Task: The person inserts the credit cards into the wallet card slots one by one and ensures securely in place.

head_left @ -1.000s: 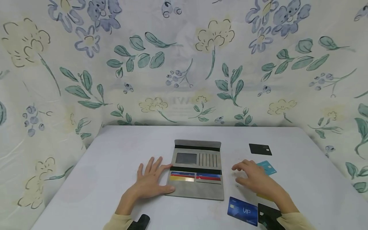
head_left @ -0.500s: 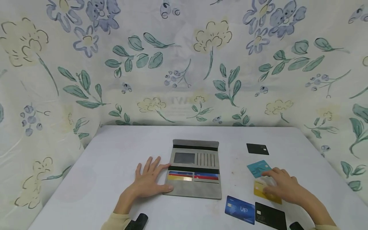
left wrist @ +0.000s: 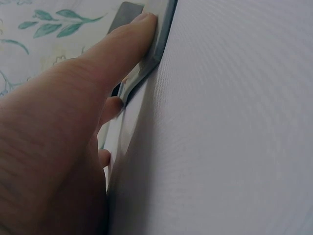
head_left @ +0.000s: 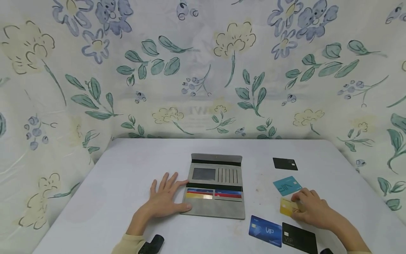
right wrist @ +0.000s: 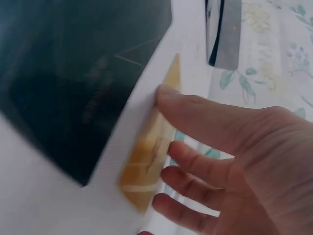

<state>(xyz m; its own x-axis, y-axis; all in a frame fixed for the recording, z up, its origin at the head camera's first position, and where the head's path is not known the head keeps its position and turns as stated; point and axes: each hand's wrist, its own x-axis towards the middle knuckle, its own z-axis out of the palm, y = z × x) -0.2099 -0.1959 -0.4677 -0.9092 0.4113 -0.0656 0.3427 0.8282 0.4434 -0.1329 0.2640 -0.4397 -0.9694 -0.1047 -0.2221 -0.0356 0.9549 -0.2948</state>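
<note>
An unfolded grey wallet (head_left: 213, 210) lies in the middle of the table, with several bank cards (head_left: 199, 194) showing in its lower slots. My left hand (head_left: 165, 203) is spread at its left side, thumb resting on the lower left corner and index fingertip at the edge. In the left wrist view that thumb (left wrist: 132, 39) lies along the wallet's rim. To the right, my right hand (head_left: 314, 210) pinches a gold card (head_left: 285, 207) by its opposite edges. The right wrist view shows the thumb on one long edge of the gold card (right wrist: 142, 161) and the fingers along the other.
A teal card (head_left: 287, 185) lies just beyond the gold one, and a small black card (head_left: 285, 163) farther back. Nearer me are a blue VIP card (head_left: 265, 231) and a black VIP card (head_left: 299, 238), side by side. A floral curtain (head_left: 203, 70) hangs behind the white table (head_left: 136, 158).
My right hand has moved right and towards me, from over the teal and gold cards to the gold card, and its fingers have closed in on it. The left hand stays at the wallet.
</note>
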